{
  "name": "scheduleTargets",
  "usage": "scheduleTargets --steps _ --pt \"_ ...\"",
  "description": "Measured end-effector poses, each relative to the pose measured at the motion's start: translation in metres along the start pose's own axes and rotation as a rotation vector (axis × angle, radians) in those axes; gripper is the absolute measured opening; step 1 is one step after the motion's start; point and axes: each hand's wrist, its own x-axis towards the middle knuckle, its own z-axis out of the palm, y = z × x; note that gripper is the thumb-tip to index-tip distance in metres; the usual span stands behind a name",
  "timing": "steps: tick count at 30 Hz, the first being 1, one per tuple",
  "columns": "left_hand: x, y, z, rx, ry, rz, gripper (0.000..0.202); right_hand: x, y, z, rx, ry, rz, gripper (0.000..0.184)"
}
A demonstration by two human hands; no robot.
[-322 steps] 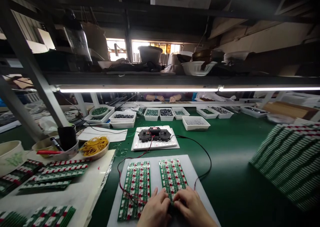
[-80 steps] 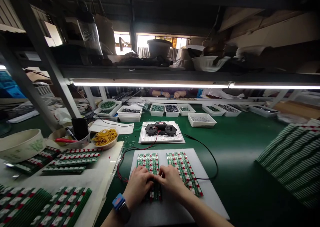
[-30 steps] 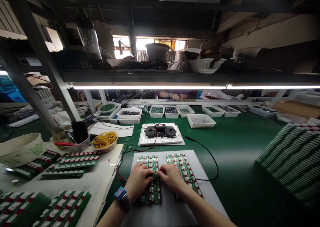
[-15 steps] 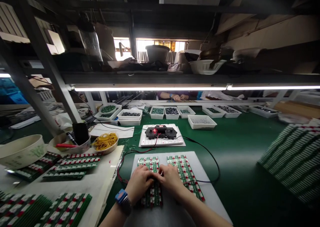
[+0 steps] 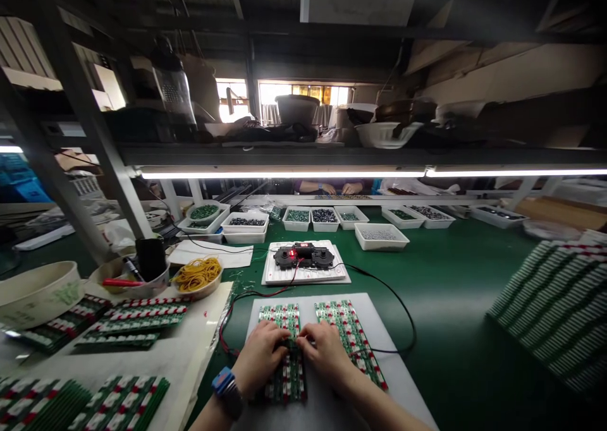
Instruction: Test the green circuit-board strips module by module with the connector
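Two green circuit board panels lie side by side on a white mat (image 5: pixel 370 311). My left hand (image 5: pixel 260 357), with a blue watch on its wrist, rests curled on the left panel (image 5: pixel 279 314). My right hand (image 5: pixel 325 354) is curled over the same panel's right edge, beside the right panel (image 5: pixel 348 330). Both hands' fingertips meet near the panel's middle, pinched on something too small to make out. Red and black wires (image 5: pixel 379 285) run from under my hands to a black tester (image 5: pixel 303 256) with a lit red display.
Stacks of green boards (image 5: pixel 133 320) lie on white sheets at left, more (image 5: pixel 554 304) at right. A bowl of yellow rubber bands (image 5: pixel 196 276), a black cup (image 5: pixel 150 258) and white parts trays (image 5: pixel 379 235) stand behind. Another person's hands (image 5: pixel 339 188) work across the table.
Both hands slid slightly toward me along the left panel. The tester's red display is lit now. The camera view tilted a little.
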Motion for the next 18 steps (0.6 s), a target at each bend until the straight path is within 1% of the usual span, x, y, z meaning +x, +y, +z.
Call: scheduleTargets --steps 4,8,13,18 --pt "-0.0022 0.0008 0.0003 0.011 0.001 0.004 0.029 0.0013 0.0012 -0.0001 0.02 -0.016 0.024 0.017" --pt "-0.0021 0.0028 0.0014 0.042 0.022 -0.029 0.025 0.0052 0.0006 -0.0025 0.032 -0.037 0.054 0.018" --pt "0.0021 0.0019 0.0003 0.035 -0.01 -0.04 0.023 0.0078 -0.0028 -0.0069 0.053 -0.069 0.087 0.017" --pt "0.0051 0.0007 -0.0013 0.043 -0.001 -0.037 0.023 0.0098 -0.0037 -0.0084 0.061 -0.072 0.094 0.016"
